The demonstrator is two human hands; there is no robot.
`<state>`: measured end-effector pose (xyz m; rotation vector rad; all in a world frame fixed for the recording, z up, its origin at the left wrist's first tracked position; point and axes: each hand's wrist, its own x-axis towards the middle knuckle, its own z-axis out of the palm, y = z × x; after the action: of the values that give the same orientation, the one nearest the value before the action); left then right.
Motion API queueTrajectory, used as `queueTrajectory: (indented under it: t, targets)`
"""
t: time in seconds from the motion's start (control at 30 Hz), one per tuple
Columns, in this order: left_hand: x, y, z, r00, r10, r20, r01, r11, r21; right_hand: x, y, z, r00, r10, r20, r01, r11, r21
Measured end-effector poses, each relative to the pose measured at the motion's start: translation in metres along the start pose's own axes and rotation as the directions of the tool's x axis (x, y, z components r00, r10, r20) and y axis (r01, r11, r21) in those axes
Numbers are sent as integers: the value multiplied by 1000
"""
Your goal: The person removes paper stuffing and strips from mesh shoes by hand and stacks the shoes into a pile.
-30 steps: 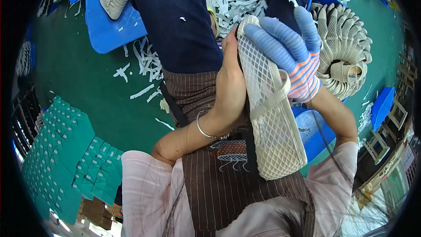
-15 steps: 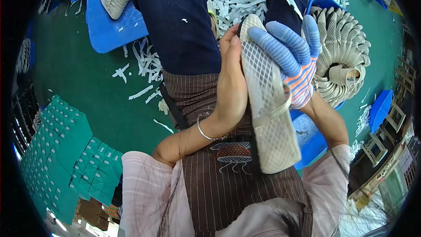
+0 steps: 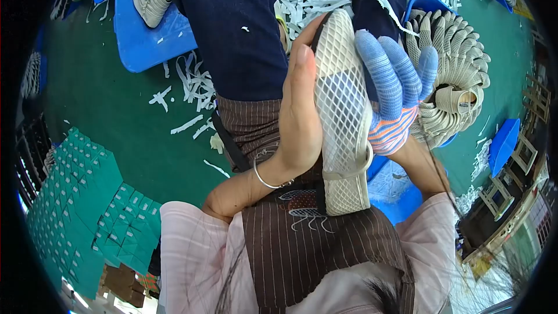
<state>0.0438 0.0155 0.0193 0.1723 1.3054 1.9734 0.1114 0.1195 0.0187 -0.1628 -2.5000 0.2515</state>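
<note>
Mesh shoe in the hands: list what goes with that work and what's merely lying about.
Likely with the work: mesh shoe, bare left hand, gloved right hand, ring of similar shoes.
Apparently lying about: white floor scraps, white fleck on the left leg.

Pink sleeves (image 3: 192, 250) flank a brown pinstriped apron (image 3: 325, 256), with navy trousers (image 3: 232, 35), silver bangle (image 3: 260, 178) and striped blue glove (image 3: 388, 96).

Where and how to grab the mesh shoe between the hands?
I'd take the strapped end of the mesh shoe, coming from the apron side, fingers across its two long edges. It's long and narrow, and that end looks free; the left hand and gloved right hand flank the part farther out. Skip the strap's loop, which juts sideways.
</note>
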Motion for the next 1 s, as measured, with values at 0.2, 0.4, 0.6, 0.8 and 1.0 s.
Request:
queueTrajectory:
  t: [0.2,0.4,0.6,0.8,1.0]
  targets:
    - [-2,0,8,998,58,-3,-58,988,-146,3,-11,-3,989,144,32,-147,973,177]
    - [-5,7,11,988,154,8,-153,984,-95,2,-9,1,984,163,-71,-136,948,287]
    - [-3,6,13,975,218,38,-217,976,-31,5,-12,-12,988,147,44,-149,987,56]
    - [-4,-2,17,953,303,-20,-304,953,-16,8,-15,0,966,257,24,-258,957,136]
    - [-2,9,4,982,121,142,-114,992,-53,7,-4,2,998,20,-64,-19,1000,6]
